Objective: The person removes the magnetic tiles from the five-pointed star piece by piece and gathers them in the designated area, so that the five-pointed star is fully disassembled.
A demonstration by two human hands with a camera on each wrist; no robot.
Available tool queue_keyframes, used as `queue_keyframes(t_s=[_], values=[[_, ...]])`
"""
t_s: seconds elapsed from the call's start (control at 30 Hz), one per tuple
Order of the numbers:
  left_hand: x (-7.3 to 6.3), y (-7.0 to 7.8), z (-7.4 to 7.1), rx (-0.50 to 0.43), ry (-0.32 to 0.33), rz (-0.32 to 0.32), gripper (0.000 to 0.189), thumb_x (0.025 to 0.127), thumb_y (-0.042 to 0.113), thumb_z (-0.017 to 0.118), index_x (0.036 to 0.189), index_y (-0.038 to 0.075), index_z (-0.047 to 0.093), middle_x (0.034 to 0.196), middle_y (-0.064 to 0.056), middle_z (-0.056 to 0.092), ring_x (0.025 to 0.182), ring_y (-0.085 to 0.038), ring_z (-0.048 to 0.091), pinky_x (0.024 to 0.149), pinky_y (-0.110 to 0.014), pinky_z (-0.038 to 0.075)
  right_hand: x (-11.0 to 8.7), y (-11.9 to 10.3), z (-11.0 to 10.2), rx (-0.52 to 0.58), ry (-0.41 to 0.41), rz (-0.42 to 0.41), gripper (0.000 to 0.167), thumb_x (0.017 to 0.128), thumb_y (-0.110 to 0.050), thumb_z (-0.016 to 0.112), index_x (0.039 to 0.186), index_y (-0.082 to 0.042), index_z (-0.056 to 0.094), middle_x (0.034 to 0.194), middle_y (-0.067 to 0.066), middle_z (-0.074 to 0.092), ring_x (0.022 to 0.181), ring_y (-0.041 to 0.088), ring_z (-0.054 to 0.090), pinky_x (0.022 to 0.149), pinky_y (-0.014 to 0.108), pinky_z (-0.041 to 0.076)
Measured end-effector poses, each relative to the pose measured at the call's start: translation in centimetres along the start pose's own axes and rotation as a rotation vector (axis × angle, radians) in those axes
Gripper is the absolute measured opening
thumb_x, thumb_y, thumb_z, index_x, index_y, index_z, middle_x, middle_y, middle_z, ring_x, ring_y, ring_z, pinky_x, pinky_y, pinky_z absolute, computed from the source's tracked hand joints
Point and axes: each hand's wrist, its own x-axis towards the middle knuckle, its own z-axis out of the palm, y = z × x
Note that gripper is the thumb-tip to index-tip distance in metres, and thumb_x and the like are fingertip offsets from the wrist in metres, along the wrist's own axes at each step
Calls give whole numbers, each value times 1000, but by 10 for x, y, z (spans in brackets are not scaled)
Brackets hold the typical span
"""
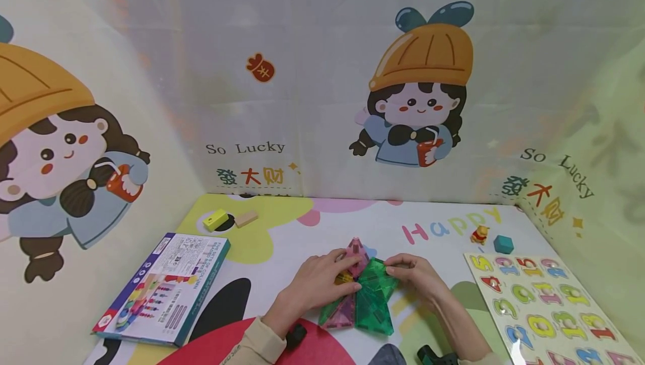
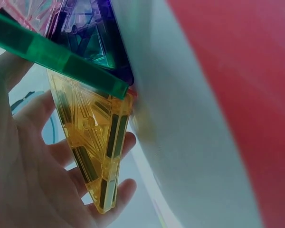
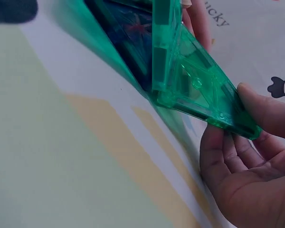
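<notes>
Several translucent magnetic tiles, mostly triangles, stand joined as a star-like shape on the table in the head view. A large green tile (image 1: pixel 373 312) leans at its front, with a pink tile (image 1: pixel 345 313) beside it and another pink tile (image 1: pixel 356 252) at the back. My left hand (image 1: pixel 316 280) holds the left side, its fingers around a yellow triangular tile (image 2: pixel 92 135); a purple tile (image 2: pixel 88 28) shows above that in the left wrist view. My right hand (image 1: pixel 417 276) pinches the outer corner of a green triangular tile (image 3: pixel 199 83) between thumb and fingers.
At left lies a boxed toy set (image 1: pixel 166 292), with a yellow block (image 1: pixel 216 220) and a wooden block (image 1: pixel 246 219) behind it. To the right are a number board (image 1: pixel 549 303), a small bear figure (image 1: pixel 480 235) and a teal block (image 1: pixel 503 244).
</notes>
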Motion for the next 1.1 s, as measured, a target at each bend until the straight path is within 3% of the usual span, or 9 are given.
queue_keyframes(t_s=[0.3, 0.57, 0.73, 0.87, 1.0, 1.1], values=[[2, 3, -1, -16, 19, 26, 58, 92, 68, 49, 144, 42, 48, 154, -1, 45, 142, -24, 43, 112, -52, 39, 2, 5, -1, 95, 4, -14, 12, 93, -12, 65, 101, -18, 71, 86, -15, 72, 81, 2, 64, 79, 20, 51], [7, 9, -2, -103, 51, 60, 44, 93, 54, 61, 131, 32, 64, 156, 0, 43, 146, -23, 37, 115, -48, 38, 0, 8, 0, 158, -14, -39, 12, 94, -9, 64, 101, -16, 70, 89, -14, 70, 84, 4, 62, 80, 20, 51], [13, 14, -1, -175, 54, 102, 25, 92, 42, 66, 104, 22, 74, 153, -3, 47, 149, -27, 34, 117, -46, 36, 0, 8, -1, 176, -25, -57, 12, 94, -9, 63, 101, -17, 68, 89, -14, 71, 84, 3, 63, 80, 20, 51], [15, 16, 1, -205, 47, 138, 20, 93, 37, 66, 81, 21, 68, 148, -3, 53, 149, -28, 34, 118, -45, 36, 0, 6, -3, 165, 7, -78, 10, 94, -10, 65, 101, -15, 68, 89, -13, 71, 83, 4, 63, 79, 20, 52], [15, 18, 2, -208, 38, 127, 17, 95, 35, 64, 83, 24, 69, 145, 0, 55, 149, -26, 34, 118, -43, 35, -1, 3, -7, 144, 46, -100, 10, 94, -10, 65, 103, -13, 68, 89, -12, 71, 83, 4, 64, 80, 20, 53], [16, 19, 2, -222, 33, 131, 14, 96, 32, 63, 91, 24, 73, 140, 2, 59, 149, -24, 35, 119, -41, 34, -1, 2, -13, 188, 81, -99, 10, 95, -8, 63, 104, -10, 67, 89, -9, 71, 85, 7, 68, 84, 22, 56]])
